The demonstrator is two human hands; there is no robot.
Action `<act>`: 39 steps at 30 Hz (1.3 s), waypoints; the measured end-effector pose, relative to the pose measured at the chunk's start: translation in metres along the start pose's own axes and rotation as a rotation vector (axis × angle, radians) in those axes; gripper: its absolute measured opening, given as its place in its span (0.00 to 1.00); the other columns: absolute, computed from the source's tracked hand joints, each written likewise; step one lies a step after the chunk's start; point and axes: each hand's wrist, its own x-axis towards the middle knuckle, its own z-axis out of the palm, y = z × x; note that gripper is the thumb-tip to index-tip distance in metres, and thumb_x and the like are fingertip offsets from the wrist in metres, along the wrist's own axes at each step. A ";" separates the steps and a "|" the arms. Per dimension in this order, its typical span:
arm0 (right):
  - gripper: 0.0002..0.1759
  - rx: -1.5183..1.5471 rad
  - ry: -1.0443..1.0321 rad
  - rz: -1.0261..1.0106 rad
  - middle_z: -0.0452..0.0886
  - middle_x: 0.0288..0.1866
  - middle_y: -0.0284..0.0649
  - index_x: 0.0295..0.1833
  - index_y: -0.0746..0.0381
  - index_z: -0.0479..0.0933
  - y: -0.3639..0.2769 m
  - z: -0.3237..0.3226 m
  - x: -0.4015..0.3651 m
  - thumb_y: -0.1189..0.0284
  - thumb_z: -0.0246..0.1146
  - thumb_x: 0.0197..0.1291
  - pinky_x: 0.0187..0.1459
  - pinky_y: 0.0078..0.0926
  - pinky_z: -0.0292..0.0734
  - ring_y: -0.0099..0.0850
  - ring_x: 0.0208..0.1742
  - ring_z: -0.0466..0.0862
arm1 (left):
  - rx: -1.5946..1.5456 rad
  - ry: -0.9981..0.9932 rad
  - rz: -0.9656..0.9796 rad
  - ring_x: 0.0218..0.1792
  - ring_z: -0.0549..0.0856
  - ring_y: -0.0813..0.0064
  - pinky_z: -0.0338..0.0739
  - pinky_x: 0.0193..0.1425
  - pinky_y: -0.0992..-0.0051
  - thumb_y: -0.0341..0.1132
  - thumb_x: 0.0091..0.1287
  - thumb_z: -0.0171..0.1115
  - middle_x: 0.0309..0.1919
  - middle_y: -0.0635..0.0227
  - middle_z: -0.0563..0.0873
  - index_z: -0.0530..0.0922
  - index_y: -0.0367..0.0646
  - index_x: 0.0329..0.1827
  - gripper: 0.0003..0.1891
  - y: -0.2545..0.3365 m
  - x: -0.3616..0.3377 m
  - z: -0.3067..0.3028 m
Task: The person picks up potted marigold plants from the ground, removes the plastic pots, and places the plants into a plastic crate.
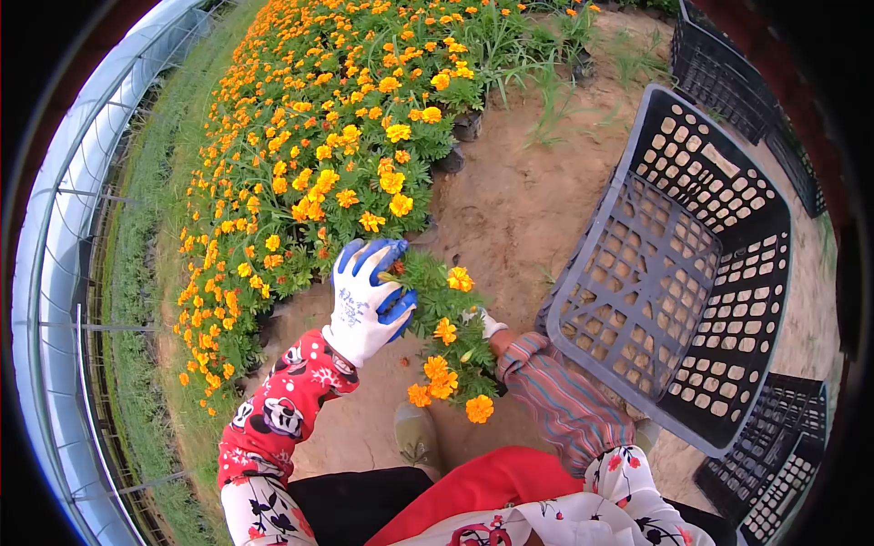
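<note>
A marigold plant with orange blooms and green leaves is held up in front of my body. My left hand, in a white glove with blue-coated fingers, curls its fingers around the leaves at the plant's left side. A small brownish flower head shows between those fingers. On the plant's right side, my right hand is closed on its lower part; leaves hide most of these fingers. The base of the plant is hidden too.
A dense bed of marigolds in dark pots spreads ahead and left. At right, a black plastic crate stands tilted toward me, with more black crates beside and behind it. My shoe rests on bare soil.
</note>
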 end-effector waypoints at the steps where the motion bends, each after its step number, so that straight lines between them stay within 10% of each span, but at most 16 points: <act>1: 0.28 -0.033 -0.045 0.011 0.71 0.56 0.52 0.57 0.64 0.68 0.000 -0.003 -0.004 0.66 0.61 0.49 0.58 0.38 0.66 0.47 0.58 0.70 | -0.069 0.070 -0.122 0.56 0.74 0.59 0.66 0.61 0.62 0.28 0.49 0.66 0.58 0.58 0.73 0.77 0.39 0.25 0.05 -0.012 -0.002 -0.006; 3: 0.27 -0.115 -0.172 0.061 0.71 0.55 0.52 0.56 0.64 0.68 0.002 -0.010 -0.013 0.67 0.61 0.50 0.57 0.38 0.66 0.47 0.57 0.71 | -0.501 0.334 -0.483 0.55 0.73 0.76 0.75 0.45 0.78 0.24 0.57 0.61 0.58 0.61 0.73 0.76 0.33 0.22 0.06 -0.045 -0.007 -0.015; 5: 0.25 -0.192 -0.287 0.102 0.72 0.54 0.52 0.55 0.64 0.69 0.006 -0.020 -0.021 0.67 0.60 0.50 0.56 0.38 0.67 0.47 0.56 0.72 | -0.432 0.356 -0.565 0.55 0.74 0.71 0.73 0.50 0.71 0.28 0.55 0.65 0.58 0.61 0.73 0.77 0.37 0.25 0.06 -0.058 -0.005 -0.030; 8: 0.24 -0.250 -0.403 0.126 0.73 0.52 0.52 0.54 0.64 0.70 0.008 -0.026 -0.031 0.67 0.59 0.51 0.55 0.38 0.68 0.47 0.54 0.73 | 0.443 -0.298 -0.497 0.60 0.69 0.55 0.64 0.61 0.58 0.44 0.49 0.69 0.61 0.59 0.70 0.78 0.48 0.39 0.17 -0.049 -0.002 -0.037; 13: 0.21 -0.266 -0.476 0.105 0.75 0.49 0.52 0.52 0.64 0.72 0.006 -0.026 -0.034 0.68 0.58 0.52 0.53 0.38 0.69 0.46 0.52 0.75 | -0.134 -0.395 -0.118 0.57 0.72 0.55 0.66 0.60 0.61 0.51 0.55 0.66 0.57 0.57 0.73 0.64 0.47 0.65 0.37 -0.027 0.015 -0.007; 23: 0.13 -0.216 -0.421 0.099 0.80 0.42 0.49 0.42 0.64 0.78 -0.009 -0.027 -0.033 0.71 0.55 0.52 0.49 0.37 0.70 0.46 0.46 0.78 | 0.076 -0.542 0.120 0.40 0.79 0.61 0.63 0.61 0.60 0.36 0.48 0.69 0.32 0.65 0.82 0.80 0.49 0.43 0.17 0.000 0.011 0.020; 25: 0.13 -0.136 -0.354 0.136 0.80 0.41 0.48 0.40 0.63 0.79 -0.010 -0.026 -0.035 0.72 0.54 0.52 0.48 0.37 0.71 0.46 0.45 0.78 | -0.158 -0.174 0.023 0.39 0.80 0.65 0.69 0.55 0.64 0.31 0.52 0.65 0.29 0.65 0.82 0.80 0.45 0.40 0.11 0.003 0.005 0.021; 27: 0.12 -0.103 -0.331 0.153 0.80 0.40 0.48 0.40 0.64 0.79 -0.012 -0.027 -0.035 0.71 0.54 0.52 0.47 0.38 0.71 0.47 0.44 0.78 | -0.773 0.016 -0.644 0.36 0.80 0.75 0.75 0.42 0.77 0.28 0.59 0.60 0.33 0.65 0.82 0.80 0.35 0.35 0.06 -0.002 0.023 -0.001; 31: 0.13 -0.243 -0.272 0.006 0.81 0.41 0.48 0.39 0.62 0.79 -0.011 -0.020 -0.039 0.69 0.54 0.53 0.46 0.41 0.71 0.47 0.43 0.79 | 0.198 -0.157 -0.329 0.51 0.76 0.56 0.68 0.58 0.63 0.47 0.56 0.65 0.48 0.60 0.79 0.78 0.45 0.49 0.21 -0.021 0.030 -0.026; 33: 0.12 -0.283 -0.114 -0.070 0.81 0.41 0.47 0.40 0.61 0.80 -0.005 -0.017 -0.037 0.69 0.54 0.53 0.46 0.42 0.71 0.46 0.43 0.79 | 0.001 -0.401 -0.280 0.52 0.76 0.57 0.69 0.58 0.62 0.49 0.52 0.68 0.50 0.60 0.78 0.78 0.48 0.47 0.23 -0.019 0.017 -0.022; 35: 0.18 -0.190 -0.392 0.101 0.77 0.49 0.48 0.50 0.60 0.74 -0.021 -0.035 -0.029 0.67 0.58 0.52 0.52 0.41 0.69 0.47 0.50 0.76 | -0.230 -0.790 -0.058 0.52 0.75 0.62 0.67 0.55 0.64 0.47 0.53 0.67 0.45 0.65 0.79 0.79 0.54 0.46 0.18 -0.010 0.020 -0.022; 39: 0.21 -0.190 -0.464 0.160 0.75 0.52 0.49 0.54 0.58 0.72 -0.013 -0.020 -0.029 0.65 0.58 0.53 0.54 0.40 0.69 0.47 0.53 0.74 | 0.009 -0.766 0.152 0.41 0.76 0.64 0.63 0.54 0.66 0.40 0.51 0.65 0.35 0.67 0.79 0.80 0.55 0.45 0.16 0.013 0.010 -0.005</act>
